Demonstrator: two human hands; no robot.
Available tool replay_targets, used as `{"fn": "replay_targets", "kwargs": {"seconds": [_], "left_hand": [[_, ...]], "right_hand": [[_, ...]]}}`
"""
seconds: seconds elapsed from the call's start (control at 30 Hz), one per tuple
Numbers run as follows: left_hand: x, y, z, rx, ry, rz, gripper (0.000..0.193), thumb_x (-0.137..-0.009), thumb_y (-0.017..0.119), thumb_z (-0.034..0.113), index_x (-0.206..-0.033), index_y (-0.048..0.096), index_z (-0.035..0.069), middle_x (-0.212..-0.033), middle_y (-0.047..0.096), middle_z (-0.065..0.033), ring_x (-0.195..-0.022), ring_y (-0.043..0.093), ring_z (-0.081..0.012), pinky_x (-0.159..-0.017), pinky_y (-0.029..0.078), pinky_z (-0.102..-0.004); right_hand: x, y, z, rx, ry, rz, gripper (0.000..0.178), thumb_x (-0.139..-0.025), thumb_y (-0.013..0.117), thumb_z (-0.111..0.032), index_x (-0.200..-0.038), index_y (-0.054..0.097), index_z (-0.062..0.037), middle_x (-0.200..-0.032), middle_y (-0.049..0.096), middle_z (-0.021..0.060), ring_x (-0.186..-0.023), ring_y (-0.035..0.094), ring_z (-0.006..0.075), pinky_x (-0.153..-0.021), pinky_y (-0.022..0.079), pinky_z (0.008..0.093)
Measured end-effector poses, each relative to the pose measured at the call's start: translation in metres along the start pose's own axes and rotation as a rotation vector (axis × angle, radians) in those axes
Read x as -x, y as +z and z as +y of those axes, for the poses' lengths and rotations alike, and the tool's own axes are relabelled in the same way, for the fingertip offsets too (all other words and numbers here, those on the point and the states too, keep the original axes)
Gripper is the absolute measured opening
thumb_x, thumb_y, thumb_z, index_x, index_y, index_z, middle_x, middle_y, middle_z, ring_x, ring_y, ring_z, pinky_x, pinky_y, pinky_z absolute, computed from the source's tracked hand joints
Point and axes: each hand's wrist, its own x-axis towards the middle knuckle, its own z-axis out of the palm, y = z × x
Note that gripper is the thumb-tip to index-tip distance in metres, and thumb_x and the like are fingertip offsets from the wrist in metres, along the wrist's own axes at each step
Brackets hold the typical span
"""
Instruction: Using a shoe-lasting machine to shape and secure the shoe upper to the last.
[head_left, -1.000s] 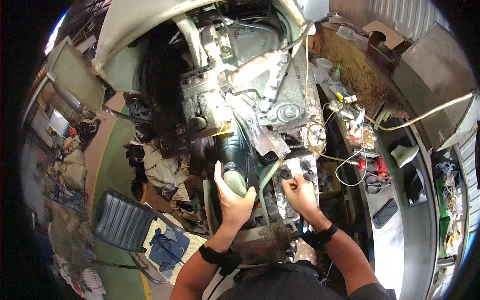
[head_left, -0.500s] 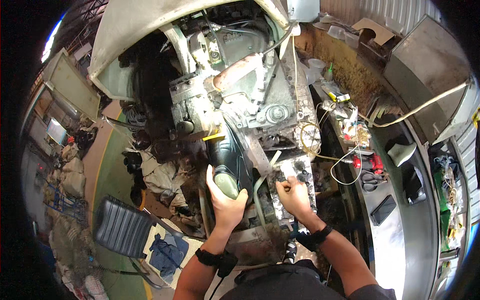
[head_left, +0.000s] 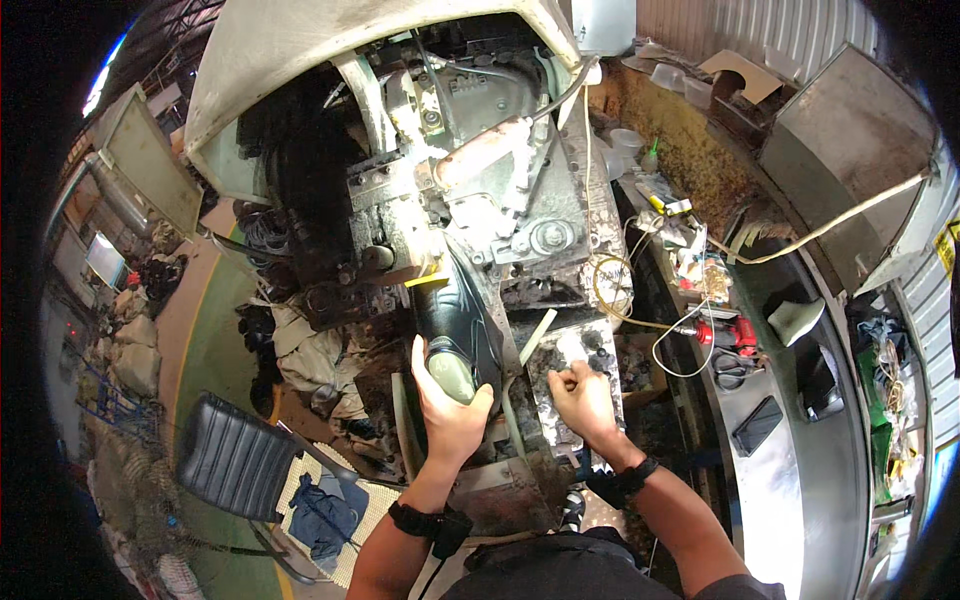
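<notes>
My left hand (head_left: 455, 425) is wrapped round the near end of a black shoe upper (head_left: 462, 315), thumb on its right side. A pale green shoe last (head_left: 452, 376) fills the upper and shows at that end. The far end of the shoe sits under the lit metal head of a large machine (head_left: 405, 225), beside a yellow strip (head_left: 428, 277). My right hand (head_left: 587, 403) is closed, its fingertips pinched together over a worn metal plate (head_left: 603, 350) of the machine. Whatever lies between those fingers is hidden.
A grey bench on the right bears a red power tool (head_left: 728, 335), black-handled scissors (head_left: 735, 368) and a dark phone (head_left: 757, 426). A yellowish hose (head_left: 610, 290) loops beside the machine. At the left stands a black-backed chair (head_left: 235, 455) with dark cloth (head_left: 325, 515) on its seat.
The whole view has shifted slightly. Both hands keep nearly the same places, the left on the shoe and the right pinched over the plate.
</notes>
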Motion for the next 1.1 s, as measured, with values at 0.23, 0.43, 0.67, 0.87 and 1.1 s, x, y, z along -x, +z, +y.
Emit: {"fn": "replay_targets", "kwargs": {"seconds": [0.23,0.43,0.67,0.87,1.1], "left_hand": [[-0.001,-0.001,0.002,-0.002,-0.011,-0.011,0.098,-0.071,0.076,0.001,-0.152,0.02,-0.004,-0.147,0.036,-0.0241,-0.136,0.039,-0.0324,-0.116,0.029,-0.0396],[-0.013,-0.014,-0.006,0.365,-0.167,-0.029,0.088,-0.079,0.079,0.007,-0.149,0.028,-0.005,-0.141,0.045,-0.0206,-0.124,0.051,-0.028,-0.109,0.039,-0.037],[-0.047,-0.021,-0.021,0.066,0.134,-0.171,0.09,-0.068,0.087,0.014,-0.142,0.041,-0.009,-0.153,0.035,-0.0276,-0.139,0.041,-0.0333,-0.114,0.035,-0.0412],[-0.042,-0.021,-0.027,0.225,0.074,-0.195,0.088,-0.068,0.086,0.019,-0.141,0.042,-0.003,-0.16,0.021,-0.0286,-0.143,0.035,-0.0356,-0.116,0.031,-0.0427],[-0.037,-0.029,-0.035,0.265,0.036,-0.273,0.098,-0.076,0.084,0.019,-0.152,0.027,-0.005,-0.162,0.009,-0.0303,-0.152,0.016,-0.035,-0.122,0.018,-0.0425]], "right_hand": [[-0.001,0.002,0.002,-0.002,0.0,0.007,0.027,-0.089,0.072,-0.015,-0.077,0.058,0.0056,-0.07,0.069,0.0191,-0.062,0.071,0.0297,-0.056,0.053,0.0364],[-0.004,-0.002,-0.002,0.027,0.064,-0.024,0.028,-0.09,0.072,-0.017,-0.079,0.06,0.0066,-0.07,0.069,0.02,-0.061,0.071,0.029,-0.055,0.051,0.0369],[-0.002,0.0,-0.001,-0.006,0.014,0.019,0.024,-0.093,0.067,-0.014,-0.078,0.058,0.0023,-0.064,0.067,0.0162,-0.049,0.065,0.021,-0.046,0.047,0.0342],[-0.006,-0.001,-0.001,0.018,-0.007,0.034,0.026,-0.093,0.068,-0.015,-0.077,0.057,0.003,-0.065,0.068,0.0168,-0.052,0.066,0.0226,-0.048,0.048,0.0347],[-0.003,0.001,-0.003,0.04,0.013,0.046,0.025,-0.092,0.069,-0.013,-0.078,0.057,0.0037,-0.065,0.066,0.0175,-0.054,0.065,0.0212,-0.05,0.048,0.0345]]}}
